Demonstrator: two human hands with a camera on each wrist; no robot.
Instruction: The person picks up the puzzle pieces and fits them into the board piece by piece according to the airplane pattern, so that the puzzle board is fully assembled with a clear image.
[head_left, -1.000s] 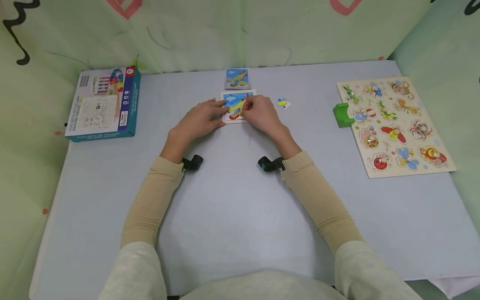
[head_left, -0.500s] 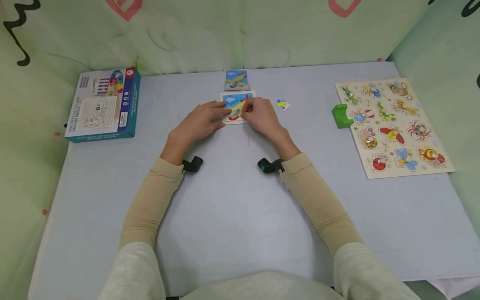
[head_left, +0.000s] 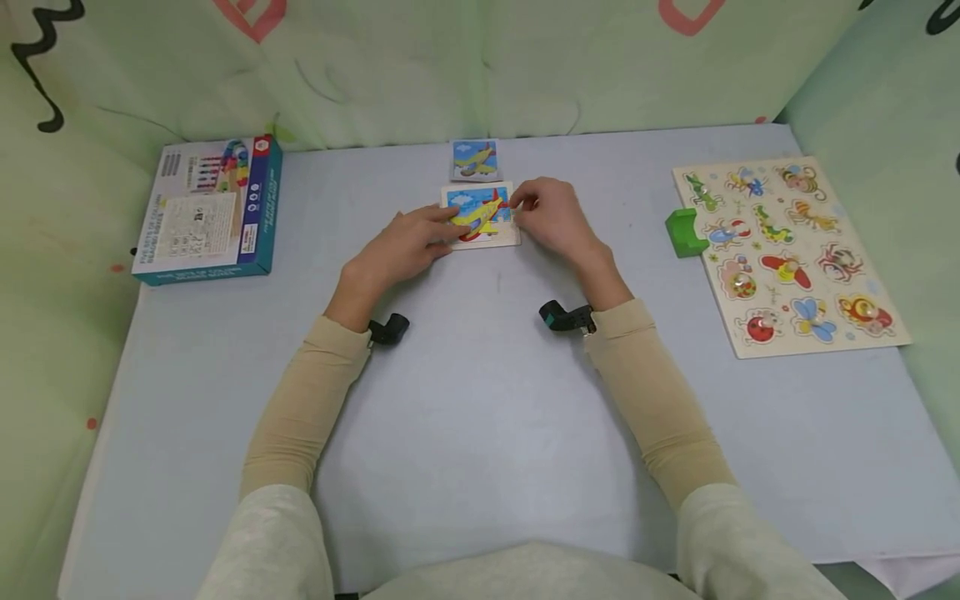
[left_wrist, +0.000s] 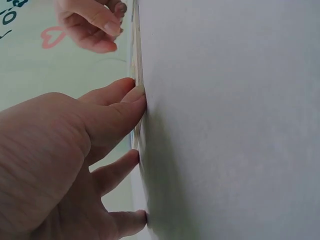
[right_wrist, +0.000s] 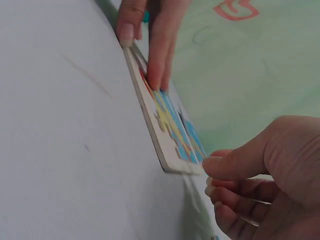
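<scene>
A small jigsaw puzzle of a yellow airplane [head_left: 482,208] lies in a wooden frame at the table's back middle. My left hand [head_left: 405,242] rests on its left side; the thumb [left_wrist: 127,105] is at the near edge, and straight fingers [right_wrist: 159,67] press on the picture. Just right of the frame is my right hand [head_left: 555,215], fingers loosely curled and no piece visible between thumb and fingertips [right_wrist: 212,167]. In the right wrist view the puzzle [right_wrist: 167,117] shows a pale, notch-edged area towards its near right corner. Behind it sits a matching airplane picture [head_left: 475,158].
A blue and white box [head_left: 202,212] stands at the back left. On the right lies a wooden insect peg board [head_left: 780,200], with a green block [head_left: 684,233] at its left edge. Fabric walls [head_left: 390,75] enclose the back and sides of the table.
My right hand has come off the picture and moved right, uncovering the puzzle's right part. The loose piece seen there earlier is now hidden by it in the head view. My left hand stays.
</scene>
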